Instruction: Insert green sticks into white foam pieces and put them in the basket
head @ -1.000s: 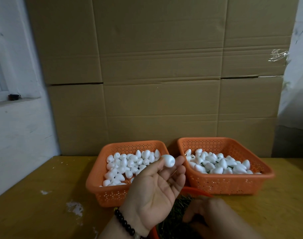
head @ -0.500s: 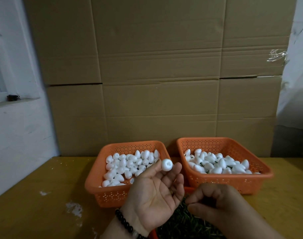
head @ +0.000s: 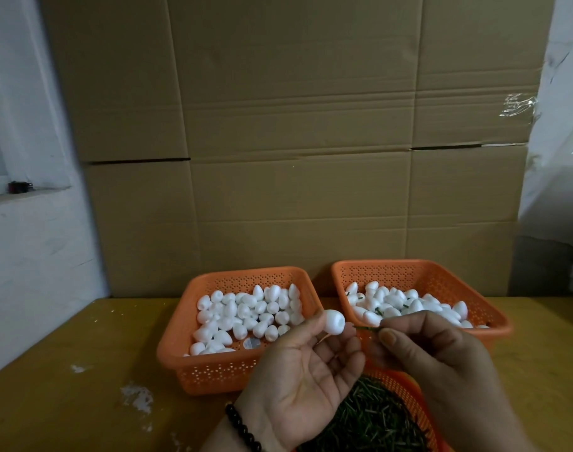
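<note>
Insertion step: left hand (head: pixel 306 363) pinches foam piece (head: pixel 334 322); right hand (head: pixel 432 350) pinches green stick (head: pixel 365 328). Next: align tip with dimple, push.

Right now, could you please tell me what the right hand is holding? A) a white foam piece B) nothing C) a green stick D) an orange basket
C: the right hand pinches a green stick, its tip aimed at the foam piece in the left hand.
</note>
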